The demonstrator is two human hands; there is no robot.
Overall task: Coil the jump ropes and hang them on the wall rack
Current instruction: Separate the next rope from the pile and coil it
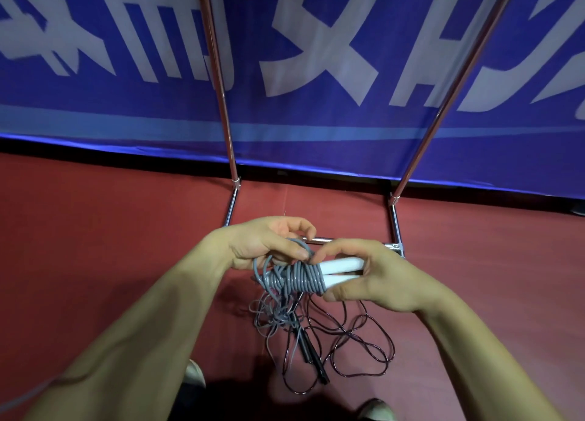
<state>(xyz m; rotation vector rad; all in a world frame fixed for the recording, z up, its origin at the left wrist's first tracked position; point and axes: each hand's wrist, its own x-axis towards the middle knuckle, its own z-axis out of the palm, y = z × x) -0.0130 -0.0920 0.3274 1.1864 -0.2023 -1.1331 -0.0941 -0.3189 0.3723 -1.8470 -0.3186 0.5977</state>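
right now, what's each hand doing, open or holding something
Left hand: closed, pinching the grey rope.
Right hand: closed, gripping the white handles the rope is wound on.

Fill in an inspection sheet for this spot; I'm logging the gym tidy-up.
Surface: red floor, ropes lying on it.
Job's things: grey jump rope mostly wound around its white handles, tail hanging loose; dark jump rope tangled on the floor.
Clutter: nothing seen.
Hands: left hand pinches the grey cord; right hand grips the white handles.
Cables: pale line at the lower left edge, too blurred to tell.
Surroundings: chrome rack frame standing before a blue banner.
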